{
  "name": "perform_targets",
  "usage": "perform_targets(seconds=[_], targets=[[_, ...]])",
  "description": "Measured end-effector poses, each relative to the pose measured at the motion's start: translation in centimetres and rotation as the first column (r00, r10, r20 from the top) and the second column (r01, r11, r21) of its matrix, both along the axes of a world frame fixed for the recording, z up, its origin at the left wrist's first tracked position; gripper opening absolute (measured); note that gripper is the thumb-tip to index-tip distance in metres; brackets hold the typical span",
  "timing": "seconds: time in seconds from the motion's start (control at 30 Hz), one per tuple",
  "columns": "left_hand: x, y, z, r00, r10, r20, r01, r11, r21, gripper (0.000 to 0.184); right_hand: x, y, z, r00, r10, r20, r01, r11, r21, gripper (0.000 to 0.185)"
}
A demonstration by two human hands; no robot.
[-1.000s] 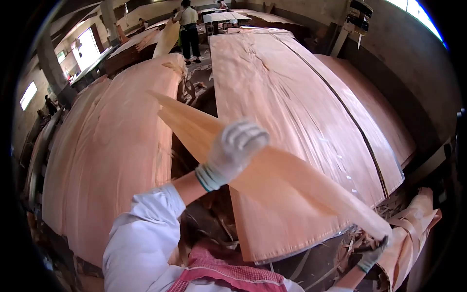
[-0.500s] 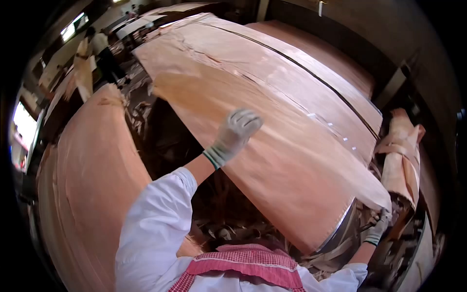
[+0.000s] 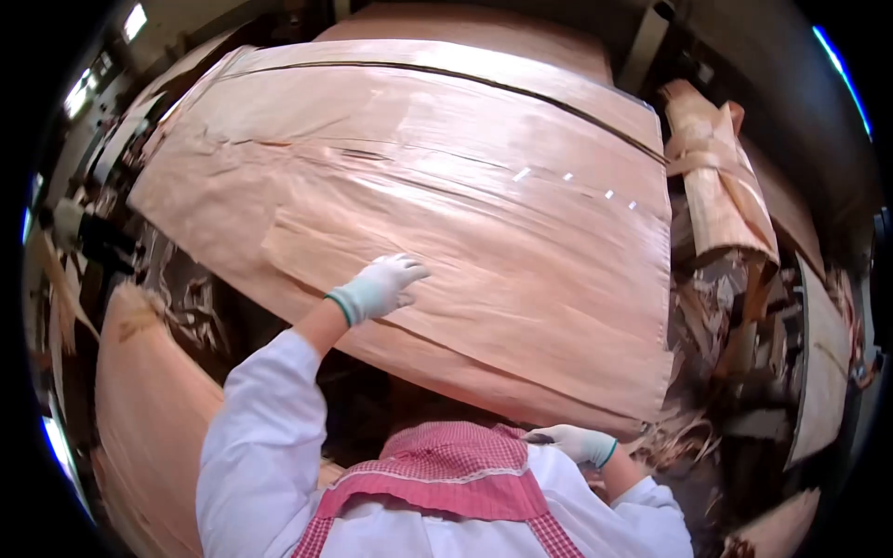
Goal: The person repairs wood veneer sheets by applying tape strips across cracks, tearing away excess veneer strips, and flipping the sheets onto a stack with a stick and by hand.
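Observation:
My left hand (image 3: 379, 288), in a white knit glove with a green cuff, rests on a loose wood veneer sheet (image 3: 484, 312) with its fingers spread. That sheet lies over a wide stack of veneer (image 3: 307, 112), and its near edge runs slantwise inside the stack's front edge. Close to my apron, by the near right corner of the stack, my gloved right hand (image 3: 579, 444) is closed on a small dark tool (image 3: 539, 438). Its exact kind is hard to make out. Small white tape pieces (image 3: 609, 194) and wrinkles mark the stack's top.
A tied roll of veneer (image 3: 716, 177) stands beyond the stack's right side, with torn scraps (image 3: 684, 437) below it. Another veneer pile (image 3: 153, 409) is at my left. A person (image 3: 88, 228) is at the far left. A dark band (image 3: 446, 76) crosses the stack.
The loose sheet has shifted and now lies flatter on the stack. My right hand has left its right corner and come in near my apron. My left hand has lowered onto it. The view has turned.

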State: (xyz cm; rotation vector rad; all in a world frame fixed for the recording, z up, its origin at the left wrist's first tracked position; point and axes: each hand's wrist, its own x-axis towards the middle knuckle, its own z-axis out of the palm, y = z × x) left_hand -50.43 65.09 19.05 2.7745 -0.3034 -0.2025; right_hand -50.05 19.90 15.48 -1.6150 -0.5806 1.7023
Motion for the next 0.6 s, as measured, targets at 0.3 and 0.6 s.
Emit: perform_targets(seconds=[0.3,0.6], targets=[[-2.6,-7.8,24.0,0.467,-0.133,0.874,0.606,0.768,-0.207,0.027,0.4,5.5,3.6,0.992,-0.099,0.078,0.109,0.986,-0.128,0.023],[4.1,6.4,17.7,0.698,-0.535,0.475,0.716,0.506,-0.482,0.017,0.3,14.7,8.3,0.432,-0.900,0.057,0.883,0.435,0.178,0.015]])
